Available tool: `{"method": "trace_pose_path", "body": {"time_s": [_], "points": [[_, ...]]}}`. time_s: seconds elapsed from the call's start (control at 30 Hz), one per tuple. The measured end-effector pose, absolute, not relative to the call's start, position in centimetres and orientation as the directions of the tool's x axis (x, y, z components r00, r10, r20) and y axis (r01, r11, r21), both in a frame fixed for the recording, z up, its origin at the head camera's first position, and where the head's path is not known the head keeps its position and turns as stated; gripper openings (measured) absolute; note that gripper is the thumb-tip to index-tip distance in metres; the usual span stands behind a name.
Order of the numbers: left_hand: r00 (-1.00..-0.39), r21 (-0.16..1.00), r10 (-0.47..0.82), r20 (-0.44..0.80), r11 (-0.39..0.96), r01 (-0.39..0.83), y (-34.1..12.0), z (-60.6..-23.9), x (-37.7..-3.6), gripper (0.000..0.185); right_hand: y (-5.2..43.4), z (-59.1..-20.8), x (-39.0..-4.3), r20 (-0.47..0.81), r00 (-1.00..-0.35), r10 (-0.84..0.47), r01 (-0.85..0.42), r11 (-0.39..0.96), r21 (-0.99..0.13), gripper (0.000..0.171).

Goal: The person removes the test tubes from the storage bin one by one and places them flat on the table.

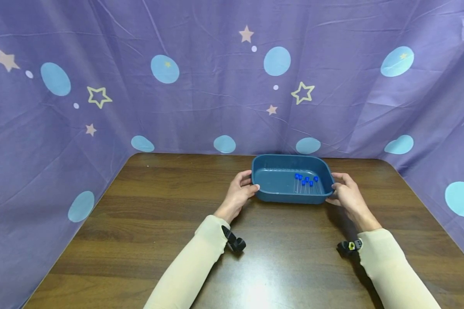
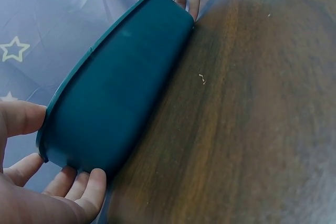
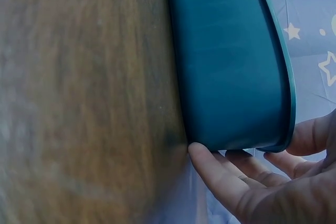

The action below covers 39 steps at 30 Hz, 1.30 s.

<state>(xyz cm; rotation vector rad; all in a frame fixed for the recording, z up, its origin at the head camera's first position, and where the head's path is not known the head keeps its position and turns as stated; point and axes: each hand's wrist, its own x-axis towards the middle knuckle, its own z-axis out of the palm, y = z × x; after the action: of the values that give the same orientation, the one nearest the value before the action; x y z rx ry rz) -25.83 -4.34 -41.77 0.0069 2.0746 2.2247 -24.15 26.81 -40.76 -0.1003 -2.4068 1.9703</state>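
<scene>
Head view: both hands, left (image 1: 240, 191) and right (image 1: 348, 194), grip the teal tray (image 1: 272, 196) by its ends.

Cream long sleeves (image 1: 201, 257), black wrist cameras (image 1: 235, 242).

tray (image 1: 278, 198): smooth matt plastic | table (image 1: 170, 201): glossy wood | backdrop (image 1: 201, 107): creased cloth

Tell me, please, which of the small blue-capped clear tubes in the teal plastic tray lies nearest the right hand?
The blue-capped tube farthest right in the teal plastic tray; its cap sits closest to the right hand, while the others cluster leftward.
</scene>
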Motion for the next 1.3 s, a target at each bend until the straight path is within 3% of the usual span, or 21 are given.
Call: {"method": "trace_pose_path", "body": {"time_s": [1.3], "points": [[-0.995,0.996,0.089,-0.049,-0.075,-0.056,-5.6,-41.8,-25.6,0.063,25.8,-40.3,-23.9,-0.071,-0.996,0.056,0.079,0.150,-0.986,0.050]]}}
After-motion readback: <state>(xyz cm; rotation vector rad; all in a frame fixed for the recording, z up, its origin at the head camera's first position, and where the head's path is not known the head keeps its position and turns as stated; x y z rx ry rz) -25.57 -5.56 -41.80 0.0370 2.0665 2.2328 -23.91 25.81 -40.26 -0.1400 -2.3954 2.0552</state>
